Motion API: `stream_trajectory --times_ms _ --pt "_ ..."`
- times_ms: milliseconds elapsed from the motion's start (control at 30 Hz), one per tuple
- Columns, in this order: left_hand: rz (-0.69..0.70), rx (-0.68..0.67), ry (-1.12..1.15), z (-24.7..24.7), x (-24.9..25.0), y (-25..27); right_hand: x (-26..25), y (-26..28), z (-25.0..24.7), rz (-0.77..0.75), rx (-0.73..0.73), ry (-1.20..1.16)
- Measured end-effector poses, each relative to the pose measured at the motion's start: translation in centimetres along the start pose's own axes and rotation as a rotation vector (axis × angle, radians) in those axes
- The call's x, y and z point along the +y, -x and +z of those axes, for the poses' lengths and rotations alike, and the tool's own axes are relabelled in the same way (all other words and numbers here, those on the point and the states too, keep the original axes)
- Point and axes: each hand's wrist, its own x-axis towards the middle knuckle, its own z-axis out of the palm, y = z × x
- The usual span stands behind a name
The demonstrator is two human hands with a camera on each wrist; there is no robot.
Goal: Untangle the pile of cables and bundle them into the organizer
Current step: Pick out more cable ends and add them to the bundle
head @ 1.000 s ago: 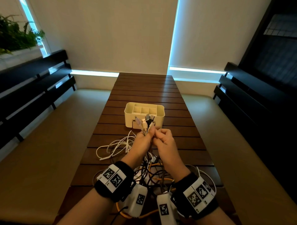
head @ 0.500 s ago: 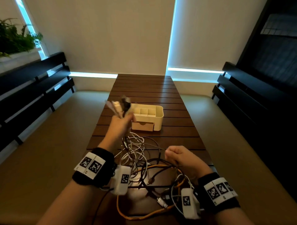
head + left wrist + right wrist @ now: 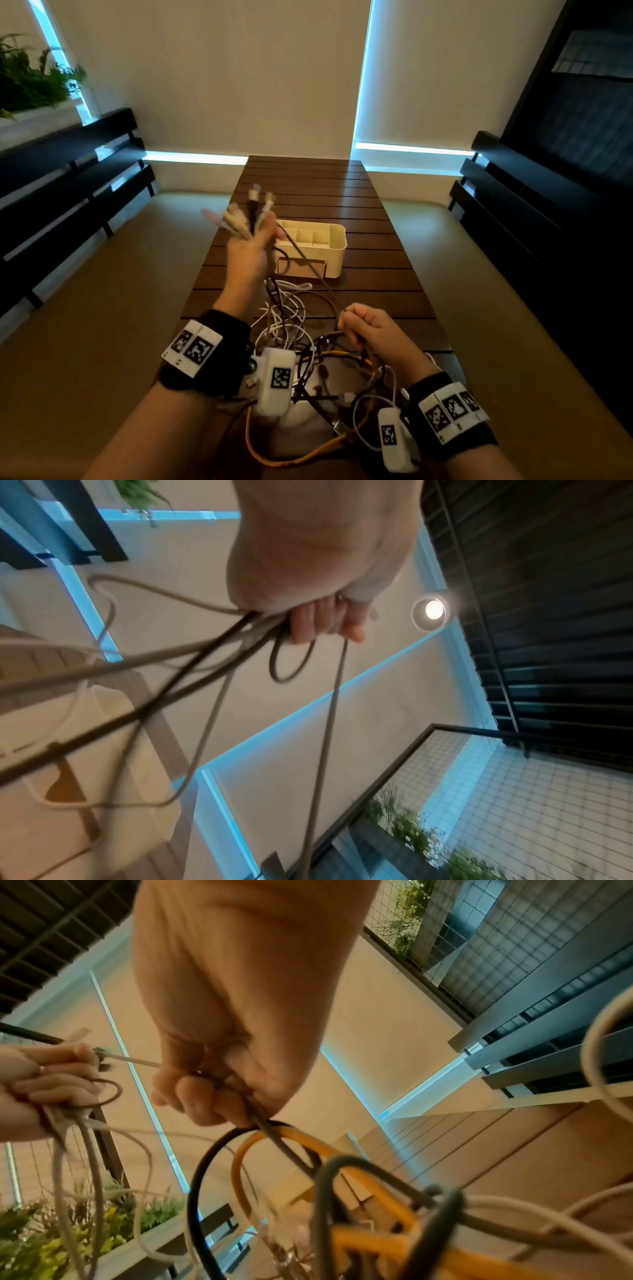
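Observation:
My left hand (image 3: 251, 245) is raised left of the cream organizer (image 3: 330, 253) and grips a bundle of cable ends (image 3: 245, 214) that fan out above its fist; their cords (image 3: 219, 653) hang down from it. My right hand (image 3: 368, 327) is low and near, and pinches a thin dark cable (image 3: 310, 267) that runs taut up to the left hand. In the right wrist view that dark cable (image 3: 274, 1139) leaves the curled fingers (image 3: 192, 1096). A tangled pile of white, black and orange cables (image 3: 318, 370) lies on the slatted wooden table (image 3: 376, 274) between my wrists.
The organizer has several open compartments and a small drawer front facing me. Beige bench cushions (image 3: 102, 308) flank the table on both sides, with dark slatted backrests (image 3: 68, 178). A planter with green plants (image 3: 27, 82) sits at far left.
My hands have separated: the left rose up and to the left with the bundle of ends, while the right dropped back toward me and drew one dark cable taut.

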Motion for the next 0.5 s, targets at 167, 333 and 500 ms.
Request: stream_trajectory --times_ms 167,333,500 --pt "0.175 0.342 0.338 -1.5 2.8 -2.0 2.9 0.3 -0.5 0.110 -0.073 0.240" --pt "0.036 0.286 -0.279 -2.5 2.7 -2.5 4.2 0.2 -1.5 0.071 0.138 0.217" --pt "-0.015 0.221 -0.839 -2.8 -0.3 -2.5 2.2 -0.3 -1.6 -0.005 0.236 0.265"
